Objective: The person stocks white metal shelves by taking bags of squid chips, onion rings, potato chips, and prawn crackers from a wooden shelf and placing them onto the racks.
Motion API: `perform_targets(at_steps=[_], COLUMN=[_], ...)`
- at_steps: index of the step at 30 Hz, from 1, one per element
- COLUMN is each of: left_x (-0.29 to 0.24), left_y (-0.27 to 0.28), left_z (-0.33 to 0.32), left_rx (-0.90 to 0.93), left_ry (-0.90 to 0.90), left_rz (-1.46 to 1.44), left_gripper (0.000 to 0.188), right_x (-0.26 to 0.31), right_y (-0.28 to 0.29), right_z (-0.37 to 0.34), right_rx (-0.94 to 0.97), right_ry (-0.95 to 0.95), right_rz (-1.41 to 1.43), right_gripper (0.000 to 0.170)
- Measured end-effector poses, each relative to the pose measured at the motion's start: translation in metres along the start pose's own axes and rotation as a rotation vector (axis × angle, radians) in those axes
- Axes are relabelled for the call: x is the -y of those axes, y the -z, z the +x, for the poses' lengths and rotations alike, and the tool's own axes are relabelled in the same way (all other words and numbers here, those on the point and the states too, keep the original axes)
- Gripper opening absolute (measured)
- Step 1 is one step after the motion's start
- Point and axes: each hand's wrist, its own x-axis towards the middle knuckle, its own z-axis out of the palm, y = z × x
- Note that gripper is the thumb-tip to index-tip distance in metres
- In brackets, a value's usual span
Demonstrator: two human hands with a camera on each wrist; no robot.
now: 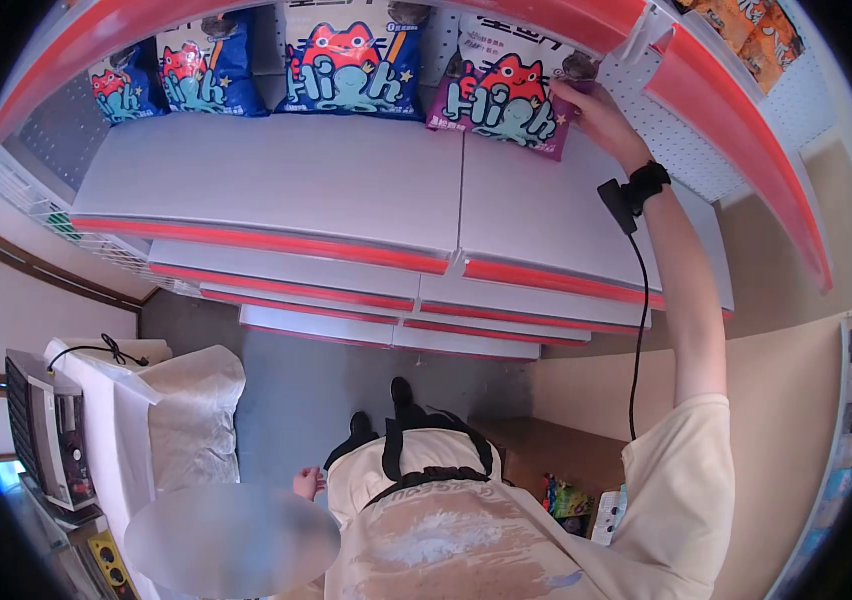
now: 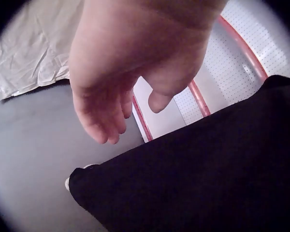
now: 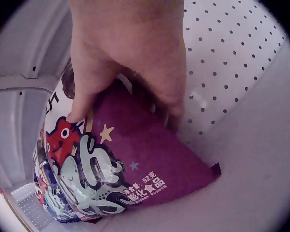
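- The right hand [image 1: 601,118] grips the purple snack bag [image 1: 508,98] at its right side, thumb on the printed front and the other fingers partly hidden behind the edge.
- That bag is at the right end of a row on the top visible shelf [image 1: 276,170], above the seam between two panels; whether its lower edge touches the shelf is hard to tell.
- Just to its left is a large blue bag [image 1: 354,70] with the same red cat print; two more, a second blue bag [image 1: 204,75] and a third blue bag [image 1: 124,90], are farther left.
- The left hand [image 2: 135,58] hangs low, fingers loosely bent, thumb apart from them, holding nothing.
- White pegboard [image 3: 232,58] rises behind the purple bag.
- A red strip [image 1: 276,243] runs along the shelf's front edge, with lower shelves [image 1: 296,283] beneath.
- A black strap [image 1: 648,181] circles the right wrist, a black cable [image 1: 640,330] trailing down from its camera.
- Orange packets [image 1: 756,42] show at the upper right.
- White cloth [image 1: 196,420] drapes down at the left, above the grey floor [image 1: 291,375].
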Motion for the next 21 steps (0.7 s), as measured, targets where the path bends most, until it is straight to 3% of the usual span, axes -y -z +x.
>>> perform_targets(at_steps=[6, 9, 14, 16, 17, 19, 21], left_x=[-0.020, -0.022, -0.030, -0.041, -0.046, -0.058, -0.064], left_y=[0.003, 0.011, 0.028, 0.030, 0.031, 0.030, 0.026], left_z=[0.006, 0.013, 0.026, 0.030, 0.032, 0.035, 0.050], left_rx=[0.006, 0.037, 0.128, 0.171, 0.194, 0.253, 0.338], left_ry=[-0.036, -0.051, -0.087, -0.106, -0.115, -0.149, -0.146], left_rz=[0.012, 0.033, 0.100, 0.159, 0.200, 0.294, 0.410], left_gripper=[0.027, 0.027, 0.026, 0.027, 0.027, 0.026, 0.024], right_x=[0.007, 0.018, 0.039, 0.049, 0.050, 0.051, 0.054], right_y=[0.014, 0.020, 0.014, -0.001, -0.011, -0.036, -0.071], right_z=[-0.022, -0.054, -0.141, -0.181, -0.203, -0.251, -0.303], right_rx=[0.054, -0.028, -0.135, -0.198, -0.245, -0.255, -0.289], right_ry=[-0.035, -0.098, -0.038, 0.033, 0.011, 0.158, 0.082], right_rz=[-0.085, -0.162, -0.388, -0.599, -0.588, -0.584, -0.571], right_gripper=[0.056, 0.060, 0.050, 0.046, 0.046, 0.041, 0.040])
